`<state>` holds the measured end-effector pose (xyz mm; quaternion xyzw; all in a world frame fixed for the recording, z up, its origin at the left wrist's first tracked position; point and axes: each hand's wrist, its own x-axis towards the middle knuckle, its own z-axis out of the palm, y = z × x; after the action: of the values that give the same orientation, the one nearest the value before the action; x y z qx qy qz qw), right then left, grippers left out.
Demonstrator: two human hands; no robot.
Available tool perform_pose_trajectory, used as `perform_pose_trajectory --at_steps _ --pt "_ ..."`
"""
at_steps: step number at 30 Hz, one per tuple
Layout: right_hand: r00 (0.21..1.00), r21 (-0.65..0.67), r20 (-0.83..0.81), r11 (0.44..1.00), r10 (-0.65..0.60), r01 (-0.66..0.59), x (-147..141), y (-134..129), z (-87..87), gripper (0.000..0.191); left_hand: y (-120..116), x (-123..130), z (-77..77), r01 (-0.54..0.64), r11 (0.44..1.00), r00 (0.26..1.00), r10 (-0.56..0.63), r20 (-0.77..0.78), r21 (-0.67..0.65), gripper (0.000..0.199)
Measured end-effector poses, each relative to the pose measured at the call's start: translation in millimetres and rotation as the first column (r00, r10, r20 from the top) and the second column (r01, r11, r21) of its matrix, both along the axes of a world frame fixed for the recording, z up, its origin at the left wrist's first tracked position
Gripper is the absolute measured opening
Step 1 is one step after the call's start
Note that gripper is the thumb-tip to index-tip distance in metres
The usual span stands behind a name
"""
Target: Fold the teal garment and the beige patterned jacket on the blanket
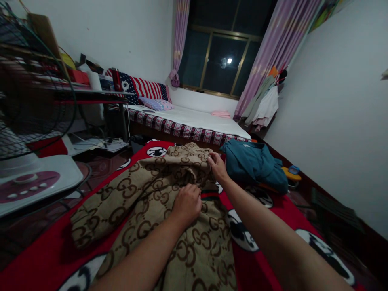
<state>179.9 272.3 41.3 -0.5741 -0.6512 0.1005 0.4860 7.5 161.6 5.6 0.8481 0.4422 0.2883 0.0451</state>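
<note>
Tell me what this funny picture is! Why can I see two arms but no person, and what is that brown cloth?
The picture comes from a small camera worn on a person's head, so you see what they see, looking down at their own arms. That is why no face shows.

The left hand presses down on a tan garment with brown ring patterns. The right hand grips the far edge of that same garment. It lies spread on a red blanket with black-and-white cartoon patches.

Just beyond sits a crumpled teal garment. On the left stands an electric fan. Farther back are a bed and a dark window with pink curtains.
</note>
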Motion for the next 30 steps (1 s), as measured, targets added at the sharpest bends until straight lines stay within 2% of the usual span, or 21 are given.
perform_pose_trajectory --at_steps 2,3,5,7,8,11,13,15,18,21,23,25,28,30 --pt "0.979 -0.013 0.189 0.997 -0.075 0.079 -6.0 -3.7 -6.7 0.048 -0.2 0.1 0.5 -0.003 1.0 1.0 0.003 0.007 0.0 0.012" --pt "0.945 -0.076 0.321 0.993 -0.066 0.096 -8.4 -4.8 -10.3 0.05 -0.1 0.1 0.6 -0.001 1.0 1.0 0.001 0.009 0.002 0.011" --pt "0.852 -0.277 0.519 0.957 0.069 0.091 -12.8 -5.0 -17.3 0.05 0.6 -0.1 0.6 0.002 1.0 1.0 -0.002 0.017 0.008 0.011" --pt "0.794 -0.428 0.571 0.901 0.21 0.069 -17.0 -3.9 -22.3 0.048 1.6 -0.8 -0.1 0.01 1.0 0.999 -0.01 0.038 0.006 0.011" --pt "0.792 -0.443 0.571 0.893 0.218 0.074 -19.3 -4.0 -23.7 0.048 2.1 -1.3 -0.7 0.015 1.0 0.998 -0.015 0.055 0.003 0.011" --pt "0.86 -0.323 0.51 0.934 0.035 0.154 -26.3 -14.2 -26.1 0.054 3.6 -3.4 -2.5 0.034 0.999 0.991 -0.034 0.13 0.0 0.013" --pt "0.923 -0.189 0.373 0.966 -0.096 0.177 -30.5 -31.9 -29.3 0.059 5.0 -5.6 -2.7 0.032 0.999 0.978 -0.032 0.205 0.002 0.015" --pt "0.966 -0.104 0.235 0.985 -0.109 0.136 -34.7 -56.8 -34.8 0.06 7.4 -8.8 -1.8 -0.006 1.0 0.95 0.007 0.313 -0.004 0.017" --pt "0.98 -0.132 0.194 0.988 -0.047 0.074 -43.6 -97.7 -45.2 0.059 12.1 -14.7 0.1 -0.096 0.995 0.871 0.097 0.482 -0.025 0.022" --pt "0.916 -0.222 0.399 0.972 0.024 0.072 -56.3 -129.4 -53.7 0.059 12.4 -18.8 1.4 -0.126 0.991 0.818 0.123 0.563 -0.032 0.026" --pt "0.818 -0.245 0.571 0.966 0.074 0.083 -64.3 -141.7 -56.6 0.061 7.7 -20.0 3.4 -0.11 0.994 0.814 0.089 0.574 0.001 0.028" --pt "0.738 -0.239 0.669 0.965 0.086 0.104 -69.6 -147.6 -57.3 0.061 1.2 -21.9 8.3 -0.117 0.991 0.823 0.063 0.564 0.06 0.032" --pt "0.715 -0.225 0.696 0.965 0.062 0.135 -72.4 -149.9 -56.6 0.062 -2.0 -31.8 24.2 -0.204 0.968 0.856 0.105 0.506 0.145 0.036" --pt "0.725 -0.216 0.686 0.967 0.054 0.133 -72.4 -150.3 -56.2 0.063 6.0 -45.9 39.9 -0.275 0.941 0.877 0.162 0.453 0.195 0.038"
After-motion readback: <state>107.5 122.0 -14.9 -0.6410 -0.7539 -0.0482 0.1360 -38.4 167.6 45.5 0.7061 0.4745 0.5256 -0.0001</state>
